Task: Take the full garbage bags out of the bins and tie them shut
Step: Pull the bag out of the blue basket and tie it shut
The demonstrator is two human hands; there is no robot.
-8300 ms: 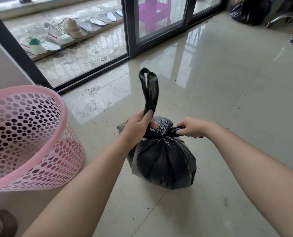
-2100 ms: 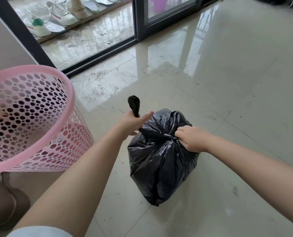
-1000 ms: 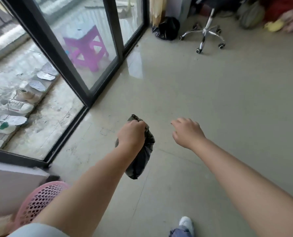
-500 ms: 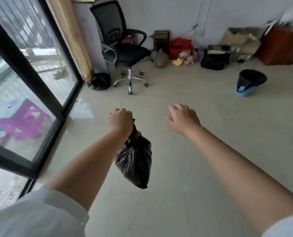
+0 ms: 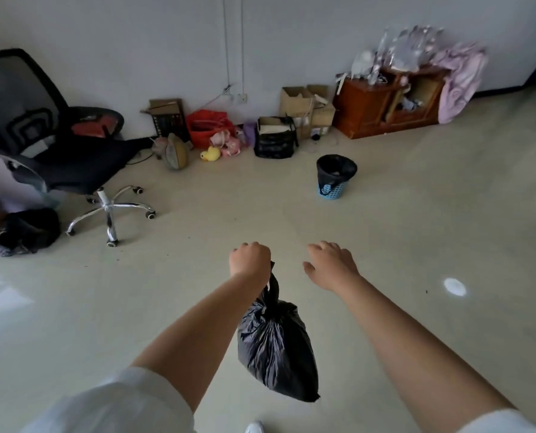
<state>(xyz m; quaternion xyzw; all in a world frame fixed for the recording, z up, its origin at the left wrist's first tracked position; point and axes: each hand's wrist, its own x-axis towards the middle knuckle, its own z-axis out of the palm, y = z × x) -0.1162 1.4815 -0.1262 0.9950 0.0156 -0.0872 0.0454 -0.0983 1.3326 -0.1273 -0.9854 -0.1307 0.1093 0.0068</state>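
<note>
Below my left hand (image 5: 250, 259), mid-frame, the tied black garbage bag (image 5: 276, 348) hangs clear of the floor (image 5: 416, 245). The left fist is clenched round the bag's twisted neck; the neck runs up into the fist and the fingers themselves are hidden under the back of the hand, so I can't see how they wrap it. The knot sits just beneath the wrist, with the bag's bulk dangling under my forearm.

My right hand (image 5: 330, 265) is beside it, apart from the bag, holding nothing, fingers loosely curled and pointing down.

Further out, right of centre, a blue bin (image 5: 335, 178) lined with a black bag stands on the floor, well apart from both hands. There is something pale inside it, too small to tell what.

On the left is a black office chair (image 5: 57, 145), its back cut off by the frame edge. A dark bundle (image 5: 26, 231) lies on the floor by its base; I can't tell whether that's another bag or cloth.

Along the wall there is clutter: a yellow duck toy (image 5: 210, 153), cardboard boxes (image 5: 304, 103), and a wooden cabinet (image 5: 385, 104) with a pink cloth draped over its right end. The pile on top of the cabinet is blurred.

At the bottom edge a white shoe tip (image 5: 254, 428) shows, mostly cut off. White sleeves are cropped at both lower corners.
</note>
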